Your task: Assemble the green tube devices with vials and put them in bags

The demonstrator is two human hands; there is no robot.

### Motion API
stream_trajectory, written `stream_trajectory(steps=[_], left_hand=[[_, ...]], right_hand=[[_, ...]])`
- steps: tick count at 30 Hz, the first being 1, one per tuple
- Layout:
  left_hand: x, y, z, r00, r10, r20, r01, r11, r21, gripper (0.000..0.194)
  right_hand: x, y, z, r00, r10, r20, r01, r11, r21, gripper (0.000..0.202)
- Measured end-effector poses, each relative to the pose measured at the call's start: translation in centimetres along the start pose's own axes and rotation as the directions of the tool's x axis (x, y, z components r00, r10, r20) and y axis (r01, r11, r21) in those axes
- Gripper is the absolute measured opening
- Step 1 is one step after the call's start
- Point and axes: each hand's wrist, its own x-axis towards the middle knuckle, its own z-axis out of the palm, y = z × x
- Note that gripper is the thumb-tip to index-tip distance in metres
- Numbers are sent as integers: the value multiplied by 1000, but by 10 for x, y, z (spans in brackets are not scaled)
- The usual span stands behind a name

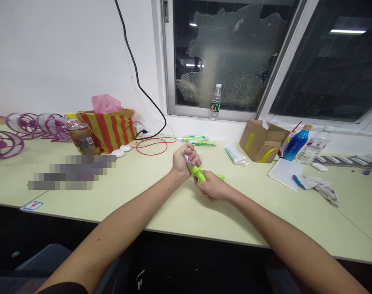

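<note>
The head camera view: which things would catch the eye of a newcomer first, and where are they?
Probably first the bright green item, held between the left hand and right hand above the pale table. Next, perhaps, the red-and-yellow striped bag near the wall on the left, with purple spools farther left. On the right, a blue bottle stands beside an open cardboard box.

Lime-green cylindrical piece [198,173], clear at far end, tilted, in both hands [183,161] [213,186]

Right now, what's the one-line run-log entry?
held: green piece | left hand: far end | right hand: near end | place: above table
</note>
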Motion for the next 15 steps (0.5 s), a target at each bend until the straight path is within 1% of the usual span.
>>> stream_trajectory(steps=[1, 3, 4, 6, 8, 11, 13, 15], left_hand=[[0, -1, 0, 1000, 4, -13, -4, 1000, 4, 13], [1, -2, -1, 999, 12, -33, -12, 1000, 9, 15], [1, -3, -2, 999, 18, -39, -18, 1000, 11, 15], [0, -4, -1, 998, 33, -47, -32, 999, 15, 16], [0, -5, 0, 997, 52, -62, -50, 998, 24, 17], [1, -6, 1, 991, 83, -109, -78, 996, 53, 17], [3, -8, 1, 982, 116, -149, -104, 991, 82, 15], [5, -10, 0, 970, 149, -194, -129, 985, 114, 15]], right_hand=[[1, 0, 1, 996, -37, -77, 29, 994, -103, 10], [3, 1, 4, 971, -125, -202, 59, 950, -306, 11], [3, 2, 5, 958, -152, -241, 46, 917, -395, 14], [3, 2, 8, 946, -151, -285, -25, 846, -533, 23], [2, 1, 10, 941, -127, -315, -107, 769, -630, 30], [1, -1, 11, 925, -124, -358, -199, 645, -738, 34], [3, -3, 10, 918, -130, -374, -239, 572, -785, 34], [5, -4, 8, 916, -135, -379, -258, 524, -812, 33]])
